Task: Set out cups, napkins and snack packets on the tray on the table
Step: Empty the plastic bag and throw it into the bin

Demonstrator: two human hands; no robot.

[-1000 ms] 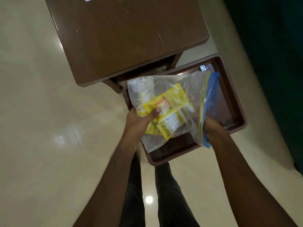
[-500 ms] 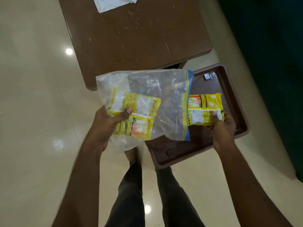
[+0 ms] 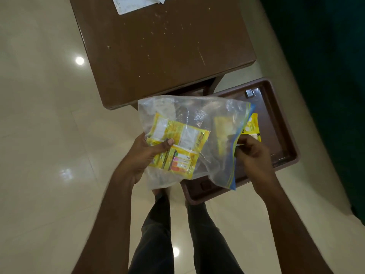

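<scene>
Left hand (image 3: 146,155): fingers beneath and thumb curled over the top, gripping a clear plastic zip bag (image 3: 189,115) with a blue and yellow seal strip. The grip presses on the yellow printed snack packets (image 3: 177,149) inside it. At least two packets lie overlapped in the left half of the bag, held over the cream tiled floor (image 3: 39,125).

Right hand (image 3: 253,153): fingers curled together at the bag's open mouth, pinching the seal strip. The mouth faces right and hangs above the tray.

Dark brown rectangular plastic tray (image 3: 276,107): not on the surface. It sits lower, beside the near right corner of the surface and in front of the person's legs. What it rests on cannot be determined.

Single yellow snack packet (image 3: 251,125): outside the bag, over the tray interior and just beyond the right fingertips. Its left portion is seen dimly through the bag. Whether it lies on the tray floor, or whether the right hand also touches it, cannot be determined.

A small grey object (image 3: 249,93) sits in the tray's far corner; too small to identify.

Brown wooden surface (image 3: 167,46): scattered with pale specks, and a white sheet (image 3: 136,4) lies at its far edge.

Dark trousers (image 3: 158,234) are visible below the hands.
</scene>
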